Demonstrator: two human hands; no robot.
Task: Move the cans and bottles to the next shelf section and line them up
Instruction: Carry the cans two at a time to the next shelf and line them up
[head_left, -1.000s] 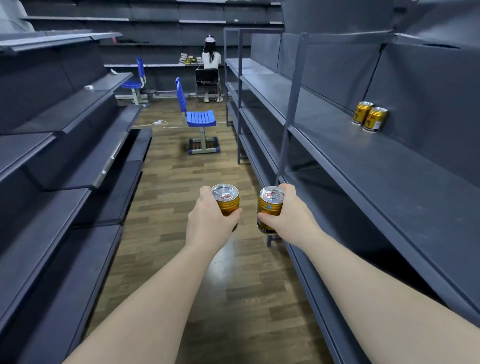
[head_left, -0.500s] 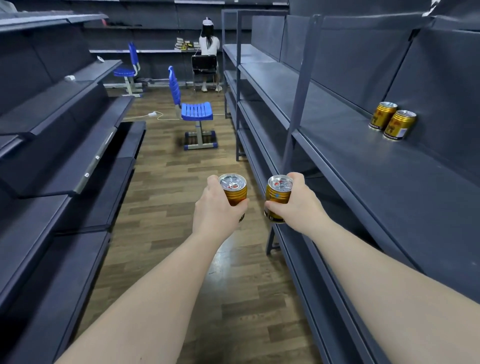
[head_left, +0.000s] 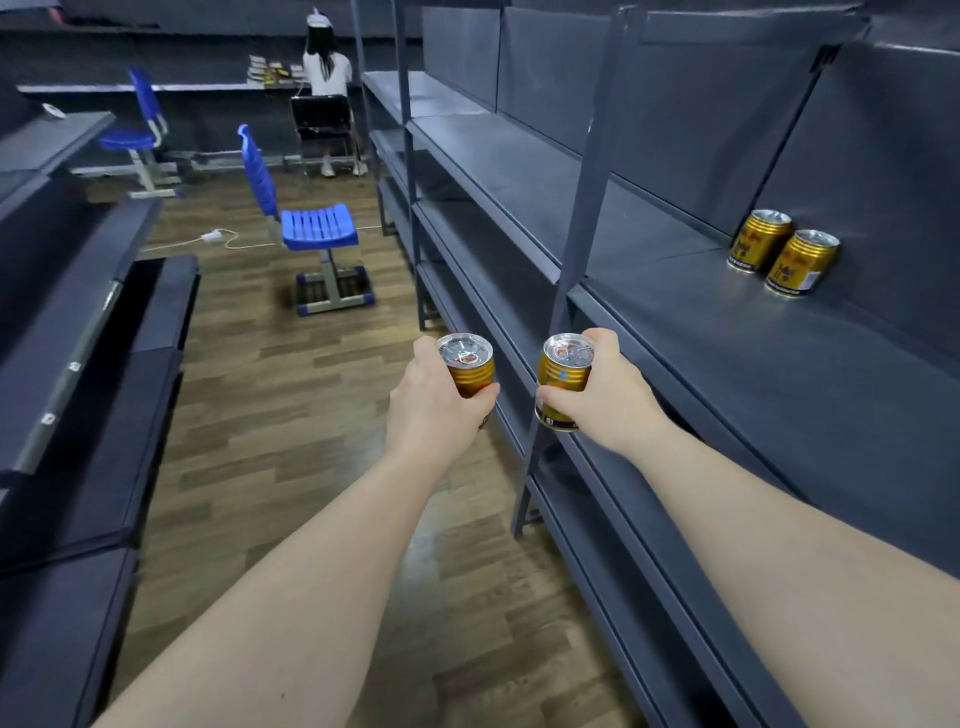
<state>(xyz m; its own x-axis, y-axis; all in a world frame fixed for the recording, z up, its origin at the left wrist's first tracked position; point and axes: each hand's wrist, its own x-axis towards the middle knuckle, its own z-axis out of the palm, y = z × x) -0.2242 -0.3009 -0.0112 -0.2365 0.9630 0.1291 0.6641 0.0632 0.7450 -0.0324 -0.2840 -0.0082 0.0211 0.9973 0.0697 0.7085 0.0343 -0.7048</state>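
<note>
Dark grey shelving is running along both sides of an aisle with a wooden floor (head_left: 291, 426), and the shelf rack on the right (head_left: 779, 395) is standing with several boards one above another. Two gold cans are standing on the upper board of this rack, close to the back panel: the farther shelf can (head_left: 757, 240) and the nearer shelf can (head_left: 801, 262), just beside each other and perhaps touching. Both are carrying dark writing on the gold wall and a pale band at the bottom, but the letters are too small for reading.

Both bare arms are reaching forward over the floor. The left hand (head_left: 434, 402) is grasping one gold can, the left can (head_left: 466, 364), with the fingers wrapped around its lower part, so only the silver lid with a pull tab and the ribbed top are showing. The right hand (head_left: 605, 389) is gripping another gold can, the right can (head_left: 563, 382), which is showing a small blue mark on its side and a purple band with unreadable print at the base. These two cans are upright and apart from each other, in front of the rack's upright post (head_left: 576, 249) (four cans together are in view).

Two blue chairs are standing farther down the aisle, the near chair (head_left: 311, 228) and the far chair (head_left: 137, 135), and a person in a white top (head_left: 326, 67) is sitting at the end with the back turned.
</note>
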